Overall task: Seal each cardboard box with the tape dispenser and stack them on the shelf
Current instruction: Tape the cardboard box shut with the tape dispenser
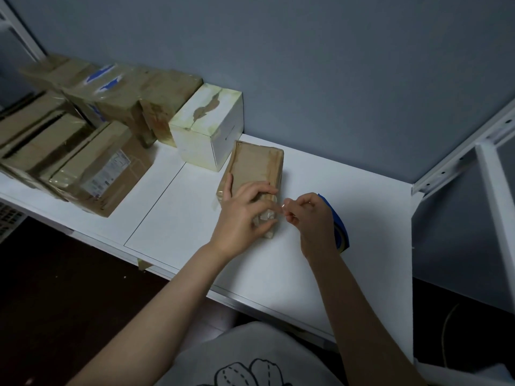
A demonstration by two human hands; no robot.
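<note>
A small brown cardboard box (255,168) lies flat on the white shelf board (334,274), its top and near end covered with clear tape. My left hand (245,215) rests on the box's near end, thumb on the left side and fingers curled over the taped end. My right hand (309,218) is just right of the box and pinches a thin end of clear tape between thumb and forefinger. Behind that hand, a blue tape dispenser (341,229) lies partly hidden on the board.
A white box (207,126) with a torn top stands just behind the brown box. Several taped brown boxes (83,151) are piled at the left. A grey wall runs behind. White shelf uprights (496,190) rise at the right.
</note>
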